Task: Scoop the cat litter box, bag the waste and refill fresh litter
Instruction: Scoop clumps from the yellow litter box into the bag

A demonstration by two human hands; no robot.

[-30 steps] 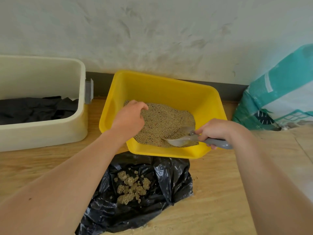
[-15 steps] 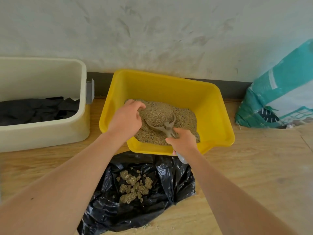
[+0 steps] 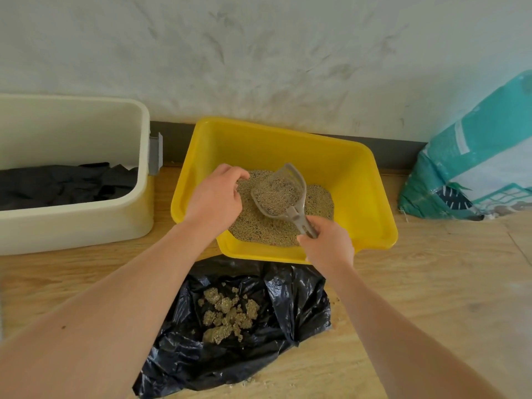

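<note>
A yellow litter box (image 3: pixel 359 180) stands on the wooden floor against the wall, with tan litter (image 3: pixel 259 228) heaped in its near left part. My left hand (image 3: pixel 214 195) grips the box's left rim, fingers curled over it toward the litter. My right hand (image 3: pixel 326 244) holds the handle of a grey slotted scoop (image 3: pixel 277 194) at the box's near edge. The scoop's bowl is raised just above the heap and is full of litter. In front of the box lies an open black waste bag (image 3: pixel 290 300) with several litter clumps (image 3: pixel 227 315) on it.
A cream plastic bin (image 3: pixel 86 226) with black bags (image 3: pixel 66 182) inside stands at the left by the wall. A teal and white litter sack (image 3: pixel 475 162) leans against the wall at the right. Loose grains lie on the floor around the waste bag.
My right hand came from the box's right side to its near edge. The scoop dug into the litter and now sits raised and full. My left hand stayed on the rim.
</note>
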